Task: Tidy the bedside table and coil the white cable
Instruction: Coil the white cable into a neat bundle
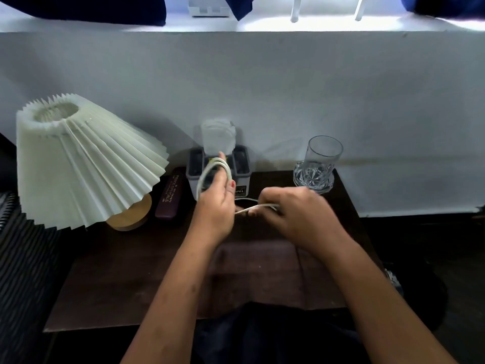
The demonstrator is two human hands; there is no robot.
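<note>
The white cable (256, 207) is thin and pale. A few loops of it are wound round the fingers of the left hand (215, 203), above the far middle of the bedside table (131, 271). The maroon spectacle case (169, 195) reads "OPTICALS"; the grey organiser (194, 170) label ends "PEL". The left thumb clamps the loops, and the curled fingers of the right hand (291, 214) pinch the trailing strand.

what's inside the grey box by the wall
White tissue stands up from the middle slot of the grey box. The side slots look dark; the left hand and coiled cable cover its front.
</note>
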